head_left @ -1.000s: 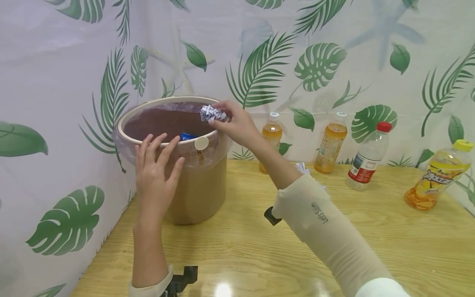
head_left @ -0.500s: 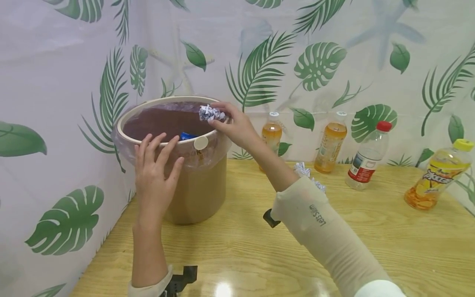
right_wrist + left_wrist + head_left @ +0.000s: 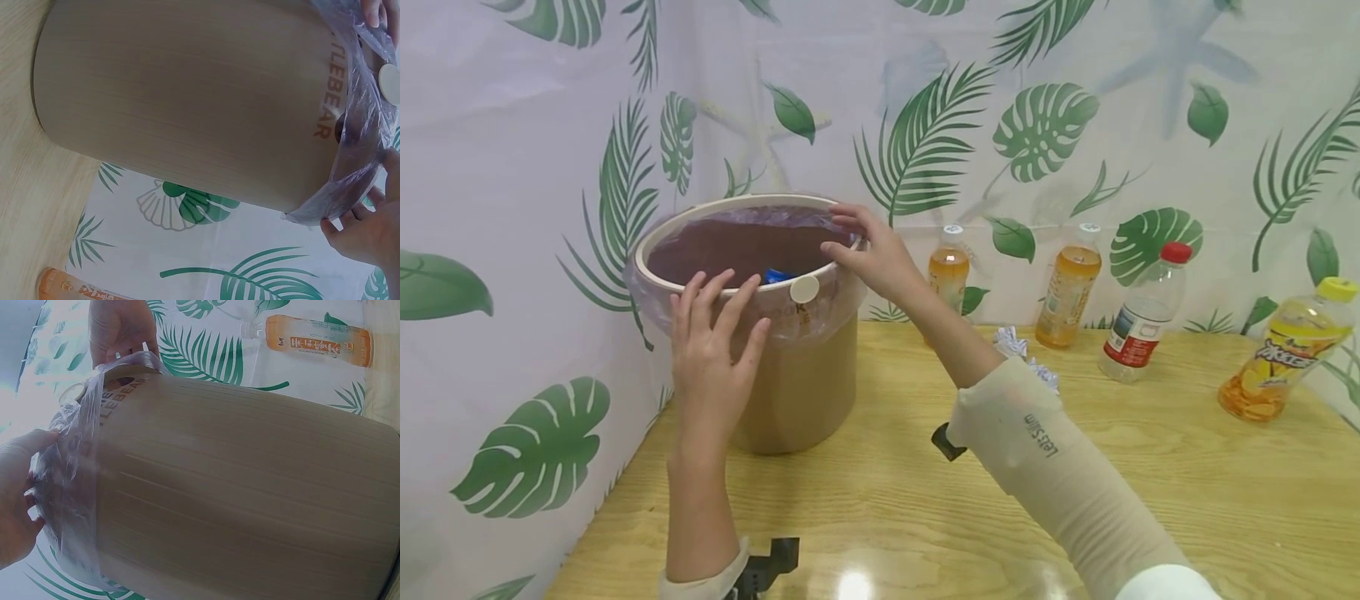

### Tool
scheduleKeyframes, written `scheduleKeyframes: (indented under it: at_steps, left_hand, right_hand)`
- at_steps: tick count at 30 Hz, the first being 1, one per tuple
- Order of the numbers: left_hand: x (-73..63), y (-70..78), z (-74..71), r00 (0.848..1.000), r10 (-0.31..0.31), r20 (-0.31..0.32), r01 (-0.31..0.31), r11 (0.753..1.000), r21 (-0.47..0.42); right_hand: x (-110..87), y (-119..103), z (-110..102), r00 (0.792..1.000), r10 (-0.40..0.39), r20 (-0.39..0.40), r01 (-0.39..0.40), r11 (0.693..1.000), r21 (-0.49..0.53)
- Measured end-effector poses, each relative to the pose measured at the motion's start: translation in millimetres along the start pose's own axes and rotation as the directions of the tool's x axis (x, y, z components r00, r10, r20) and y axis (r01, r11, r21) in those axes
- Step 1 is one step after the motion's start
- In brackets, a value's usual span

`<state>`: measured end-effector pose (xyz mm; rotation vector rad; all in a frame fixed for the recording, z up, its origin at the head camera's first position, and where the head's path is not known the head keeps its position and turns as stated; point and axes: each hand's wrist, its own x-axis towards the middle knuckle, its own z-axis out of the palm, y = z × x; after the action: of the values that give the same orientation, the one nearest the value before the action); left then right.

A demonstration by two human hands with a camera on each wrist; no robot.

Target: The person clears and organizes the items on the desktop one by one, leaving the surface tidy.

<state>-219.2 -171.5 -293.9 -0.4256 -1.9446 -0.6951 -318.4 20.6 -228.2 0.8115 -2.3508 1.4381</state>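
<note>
**Placing left grip (image 3: 711, 367) and right grip (image 3: 880, 254) at the rim (image 3: 745, 199) of a bin (image 3: 797, 400)**

Working at a wooden bench (image 3: 925, 500), with the bin standing upright toward its left end. Spreading the fingers of the left grip along the near rim, released and grasping nothing. Parting thumb and fingers of the right grip over the right side of the rim, also released and empty. Leaving contact between right palm and rim unclear. Showing a see-through liner (image 3: 835, 312) folded outward over the rim, and a blue item (image 3: 777, 276) inside.

Judging from the empty fingers above the opening, probably being at the letting-go step of filling the bin. Likely calling next for lifting the right grip clear of rim and liner, then reaching rightward to the crumpled paper (image 3: 1011, 341) on the bench, just beyond the right sleeve (image 3: 1045, 454).

Having free room above the opening and across the near bench. Finding little room leftward, with a leaf-patterned cloth (image 3: 527, 333) hanging close beside the bin. Needing care behind and right of the paper, among two orange-drink bottles (image 3: 1069, 296), a red-capped bottle (image 3: 1138, 321) and a yellow-capped bottle (image 3: 1285, 354).
</note>
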Motion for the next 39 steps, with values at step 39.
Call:
scheduleKeyframes:
  at_steps: [39]
  left_hand:
    - [0.9, -0.8, 1.0, 1.000, 0.000, -0.014, -0.001, 1.000, -0.002]
  right_hand:
    - [-87.8, 83.8, -101.7, 0.977, 0.032, -0.212, -0.048, 0.996, -0.070]
